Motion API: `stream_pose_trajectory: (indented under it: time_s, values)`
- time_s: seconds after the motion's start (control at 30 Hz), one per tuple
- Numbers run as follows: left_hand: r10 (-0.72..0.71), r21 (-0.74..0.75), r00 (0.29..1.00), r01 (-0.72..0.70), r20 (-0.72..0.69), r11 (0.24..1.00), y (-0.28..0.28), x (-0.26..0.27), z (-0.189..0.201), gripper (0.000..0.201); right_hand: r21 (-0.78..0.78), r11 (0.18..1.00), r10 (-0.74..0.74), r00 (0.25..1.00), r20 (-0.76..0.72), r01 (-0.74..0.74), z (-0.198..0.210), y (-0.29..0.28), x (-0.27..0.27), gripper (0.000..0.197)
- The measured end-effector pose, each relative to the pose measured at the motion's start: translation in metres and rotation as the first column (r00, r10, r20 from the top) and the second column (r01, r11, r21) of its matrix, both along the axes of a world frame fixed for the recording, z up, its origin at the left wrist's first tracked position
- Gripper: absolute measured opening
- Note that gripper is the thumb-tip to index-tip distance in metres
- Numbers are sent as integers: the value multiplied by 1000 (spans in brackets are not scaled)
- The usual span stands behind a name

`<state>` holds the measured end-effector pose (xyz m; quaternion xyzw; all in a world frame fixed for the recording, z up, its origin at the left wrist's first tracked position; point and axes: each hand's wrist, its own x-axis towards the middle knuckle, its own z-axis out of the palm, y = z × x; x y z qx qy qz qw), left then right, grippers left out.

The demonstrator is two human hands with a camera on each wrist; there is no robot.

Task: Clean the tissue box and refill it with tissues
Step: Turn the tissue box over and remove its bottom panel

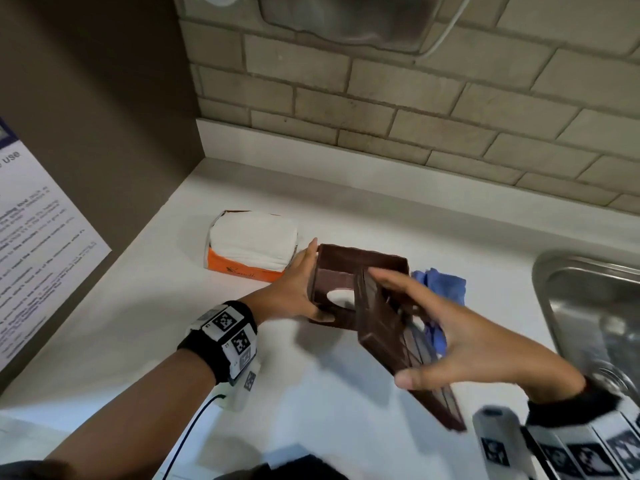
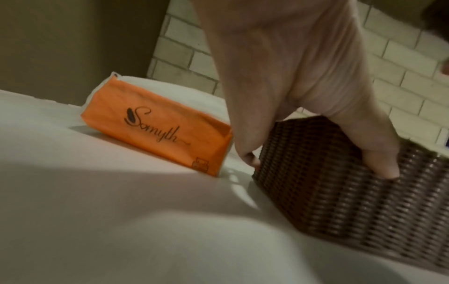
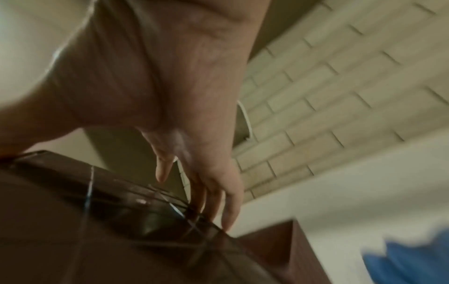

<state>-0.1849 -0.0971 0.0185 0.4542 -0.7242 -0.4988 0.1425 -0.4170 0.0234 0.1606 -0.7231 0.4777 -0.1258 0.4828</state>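
A brown woven tissue box (image 1: 360,263) lies bottom-up on the white counter (image 1: 311,382), and its oval slot shows through the open underside. My left hand (image 1: 306,282) grips its left wall, thumb on the near side; the left wrist view shows the fingertips (image 2: 386,171) on the weave of the tissue box (image 2: 340,201). My right hand (image 1: 398,327) holds the flat brown base panel (image 1: 377,337) tilted, its far end dipping into the box. The base panel (image 3: 97,230) looks blurred in the right wrist view. An opened orange tissue pack (image 1: 252,244) lies left of the box.
A crumpled blue cloth (image 1: 440,282) lies just right of the box, behind my right hand. A steel sink (image 1: 588,306) is set in at the far right. A brick wall runs along the back; a side wall with a printed notice (image 1: 34,237) stands on the left.
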Motion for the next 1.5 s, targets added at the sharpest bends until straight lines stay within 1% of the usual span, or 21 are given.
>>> stream_pose_trajectory:
  time_s: [0.07, 0.13, 0.2, 0.27, 0.3, 0.33, 0.37, 0.4, 0.43, 0.47, 0.5, 0.57, 0.63, 0.73, 0.8, 0.93, 1.03, 1.17, 1.33, 1.47, 1.5]
  values:
    - [27, 12, 1000, -27, 7, 1000, 8, 9, 2, 150, 166, 986, -13, 978, 210, -23, -14, 12, -7, 89]
    - [49, -33, 998, -48, 27, 998, 22, 23, 2, 149, 321, 947, -120, 903, 412, -20, -28, 21, -10, 80]
    - [75, -49, 997, -75, -8, 996, 39, 35, 6, 135, 455, 890, -277, 825, 493, 27, -47, 26, -11, 67]
    - [133, -68, 989, -138, -71, 988, 60, 38, 12, 107, 579, 806, -452, 760, 468, 123, -65, 29, -6, 58]
    - [154, -60, 984, -160, -94, 985, 69, 36, 16, 87, 633, 741, -560, 725, 401, 223, -70, 27, 1, 48]
    - [160, -50, 982, -166, -100, 985, 76, 33, 18, 67, 639, 690, -645, 689, 331, 339, -72, 24, 9, 27]
    - [150, -40, 984, -154, -101, 987, 82, 30, 20, 52, 609, 680, -677, 667, 310, 408, -73, 20, 15, 30]
    - [128, -35, 986, -132, -103, 991, 87, 26, 20, 41, 628, 638, -725, 622, 296, 445, -73, 16, 21, 50]
    - [113, -47, 986, -119, -120, 992, 92, 21, 20, 31, 672, 601, -757, 579, 303, 434, -72, 13, 27, 59]
    - [106, -97, 988, -117, -109, 988, 95, 19, 17, 16, 713, 579, -762, 572, 303, 395, -66, 11, 34, 61]
    - [95, -158, 991, -109, -92, 982, 97, 18, 17, 13, 739, 569, -757, 582, 298, 361, -66, 9, 37, 58]
    - [112, -294, 993, -101, 23, 951, 99, 18, 6, 44, 766, 575, -713, 636, 297, 287, -76, 5, 34, 44]
    - [192, -349, 974, -139, 123, 927, 99, 25, 0, 43, 734, 597, -675, 697, 242, 323, -80, 2, 28, 27]
    - [267, -333, 933, -179, 240, 926, 103, 39, -10, 47, 665, 679, -452, 891, 45, 311, -86, 5, 5, 33]
    - [270, -305, 932, -191, 243, 933, 109, 40, -10, 48, 598, 742, -345, 937, -47, 303, -88, 12, -7, 33]
    - [187, -249, 947, -121, 261, 961, 118, 27, -9, 57, 406, 808, -396, 903, -165, 428, -102, 24, -10, 31]
    - [114, -276, 924, -10, 366, 961, 119, 20, -12, 57, 171, 880, -371, 867, -332, 443, -115, 27, -8, 35]
    - [55, -254, 884, 73, 464, 965, 123, 17, -10, 55, -2, 876, -428, 773, -468, 483, -128, 23, -6, 43]
    - [54, -215, 882, 54, 468, 975, 119, 18, -5, 44, -106, 889, -413, 682, -604, 445, -125, 20, 1, 45]
    - [164, -252, 912, -69, 377, 965, 104, 38, 1, 50, -174, 953, -285, 545, -789, 248, -100, 22, 7, 52]
    - [219, -270, 912, -126, 346, 955, 97, 47, 4, 51, -170, 963, -260, 546, -796, 210, -88, 22, 11, 50]
